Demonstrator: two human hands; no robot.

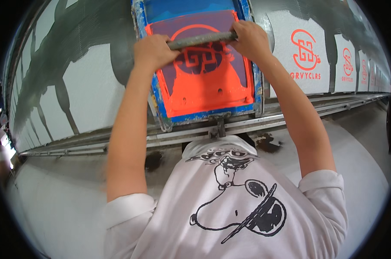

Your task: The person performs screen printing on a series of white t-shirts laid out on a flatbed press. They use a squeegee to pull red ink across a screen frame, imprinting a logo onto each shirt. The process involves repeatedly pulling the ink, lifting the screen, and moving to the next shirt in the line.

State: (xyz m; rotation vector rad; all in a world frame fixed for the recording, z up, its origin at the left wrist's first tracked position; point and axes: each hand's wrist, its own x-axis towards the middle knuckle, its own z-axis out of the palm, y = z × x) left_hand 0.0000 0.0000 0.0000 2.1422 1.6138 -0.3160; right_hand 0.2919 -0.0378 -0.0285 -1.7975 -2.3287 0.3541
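Note:
A blue-framed printing screen lies before me on the long table, its near half thick with fluorescent orange-red ink. Across the mesh, over the round stencil design, stretches a squeegee with a worn greyish handle. My left hand is closed around its left end. At its right end my right hand grips it with curled fingers. The squeegee's lower edge, where it meets the mesh, is hard to make out. Ink is smeared along the frame's inner right side.
White fabric panels printed in orange-red run off to the right. Unprinted white panels lie to the left on the dark table surface. A metal rail runs along the table's near edge, with a bracket at the screen's front.

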